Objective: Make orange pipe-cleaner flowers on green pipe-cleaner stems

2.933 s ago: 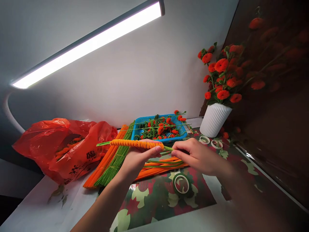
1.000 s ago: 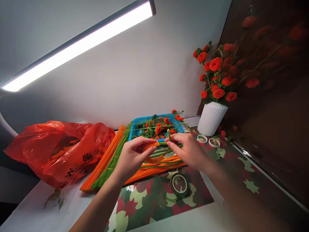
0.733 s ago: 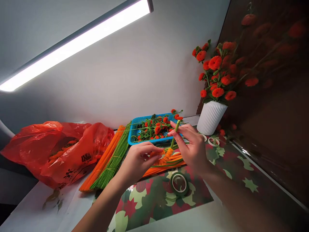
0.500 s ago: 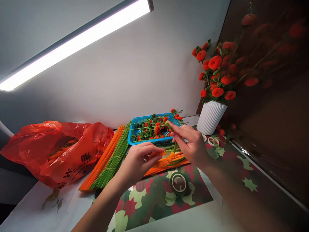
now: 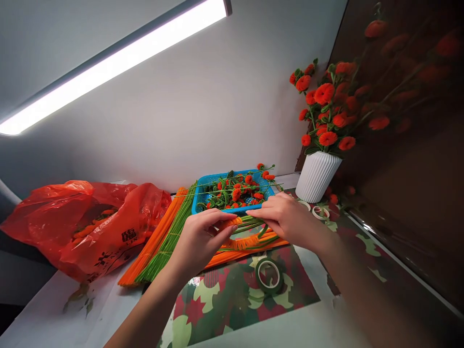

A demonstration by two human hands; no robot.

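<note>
Between the thumb and fingers of my left hand [image 5: 195,240] is one end of a coiled orange pipe cleaner [image 5: 247,242], which loops down below both hands. My right hand [image 5: 292,218] pinches a green pipe cleaner [image 5: 262,231] that runs into the coil's right end. The fingertips of the two hands are close together but apart. Beneath them lie loose orange pipe cleaners [image 5: 221,260] and green ones. A roll of dark green tape [image 5: 258,273] lies on the camouflage-patterned mat [image 5: 232,309], just below the hands.
Behind the hands, a blue basket [image 5: 197,194] holds small red-orange flowers. To the left lie bundles of green pipe cleaners [image 5: 168,241] and orange ones, beside a red plastic bag [image 5: 79,227]. A white vase [image 5: 319,176] of red flowers stands at right, near small tape rolls [image 5: 321,212].
My right hand has lowered and tilted flatter, bringing the green pipe cleaner's upper end down toward my left fingers. My left hand has shifted slightly left, and the orange coil is more stretched out.
</note>
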